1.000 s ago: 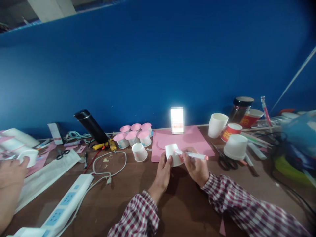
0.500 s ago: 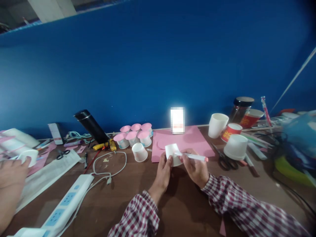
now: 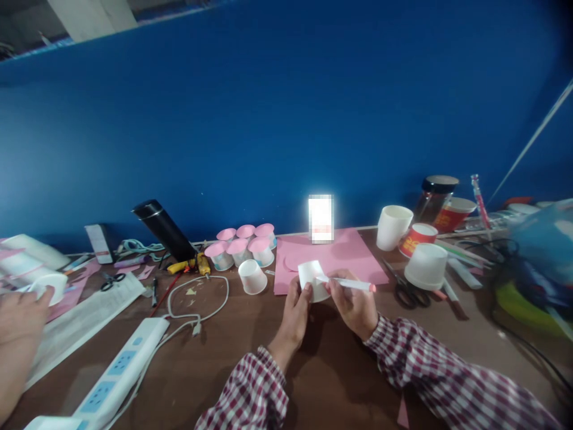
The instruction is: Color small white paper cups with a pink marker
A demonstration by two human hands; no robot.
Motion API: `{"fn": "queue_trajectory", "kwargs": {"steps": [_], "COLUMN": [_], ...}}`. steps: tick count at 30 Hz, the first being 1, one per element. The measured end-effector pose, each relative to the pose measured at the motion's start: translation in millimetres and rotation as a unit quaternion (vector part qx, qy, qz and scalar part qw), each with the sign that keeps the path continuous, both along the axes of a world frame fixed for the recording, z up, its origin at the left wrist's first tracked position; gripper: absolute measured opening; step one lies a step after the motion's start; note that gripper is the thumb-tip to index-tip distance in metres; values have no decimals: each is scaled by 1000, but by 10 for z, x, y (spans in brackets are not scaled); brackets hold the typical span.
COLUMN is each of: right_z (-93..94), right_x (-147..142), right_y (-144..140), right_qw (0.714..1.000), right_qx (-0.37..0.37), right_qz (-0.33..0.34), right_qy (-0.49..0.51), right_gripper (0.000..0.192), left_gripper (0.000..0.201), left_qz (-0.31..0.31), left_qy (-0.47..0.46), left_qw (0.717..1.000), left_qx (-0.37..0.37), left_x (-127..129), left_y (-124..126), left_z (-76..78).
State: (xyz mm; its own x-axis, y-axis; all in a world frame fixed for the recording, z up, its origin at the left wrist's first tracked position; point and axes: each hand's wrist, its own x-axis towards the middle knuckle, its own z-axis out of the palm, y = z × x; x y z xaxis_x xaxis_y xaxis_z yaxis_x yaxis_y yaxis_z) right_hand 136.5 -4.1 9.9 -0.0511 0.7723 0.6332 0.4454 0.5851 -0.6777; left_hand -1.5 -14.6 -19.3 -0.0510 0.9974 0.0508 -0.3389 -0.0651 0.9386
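Observation:
My left hand [image 3: 295, 310] grips a white paper cup [image 3: 312, 279] from its left side, the thumb pressed on its wall. A white marker [image 3: 351, 284] with a pinkish-orange end is pinched in my right hand [image 3: 356, 303]. Its tip points left at the cup's side; whether it touches cannot be made out. Under and behind the cup lies pink paper [image 3: 333, 257]. Left of it stands a plain white paper cup [image 3: 252, 277], in front of several cups with pink tops [image 3: 239, 248].
At far left another person's hand [image 3: 22, 316] holds a white cup [image 3: 51, 288]. A power strip [image 3: 107, 370], white cable [image 3: 197, 325] and black flask [image 3: 163, 230] lie left. Right are scissors [image 3: 409, 294], an upturned white tub [image 3: 426, 266] and a white cup [image 3: 393, 228]. A glowing, pixelated screen [image 3: 321, 218] stands behind.
The view has shifted very slightly. Both my hands keep their hold on the cup and the marker, with hardly any visible movement.

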Motion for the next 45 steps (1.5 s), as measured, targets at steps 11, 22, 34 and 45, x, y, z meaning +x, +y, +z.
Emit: {"fn": "queue_trajectory", "kwargs": {"steps": [11,22,34,45], "right_z": [5,24,-64,-168], "right_x": [5,3,-22,-124], "right_y": [20,10,21,-31], "right_qw": [1000,1000,994,994], "right_qx": [-4,3,-12,-33], "right_qz": [-4,-2,61,104], "right_qy": [-1,22,90,22], "right_gripper": [18,17,22,27], "left_gripper": [35,33,36,60], "left_qz": [-34,-29,1,-60], "left_qy": [-68,-66,-243,-299], "left_qw": [997,997,968,951], "left_qx": [-4,-9,-64,-49], "left_x": [33,19,-31,-80], "left_y": [-13,0,41,24], "left_z": [59,16,164,244]}}
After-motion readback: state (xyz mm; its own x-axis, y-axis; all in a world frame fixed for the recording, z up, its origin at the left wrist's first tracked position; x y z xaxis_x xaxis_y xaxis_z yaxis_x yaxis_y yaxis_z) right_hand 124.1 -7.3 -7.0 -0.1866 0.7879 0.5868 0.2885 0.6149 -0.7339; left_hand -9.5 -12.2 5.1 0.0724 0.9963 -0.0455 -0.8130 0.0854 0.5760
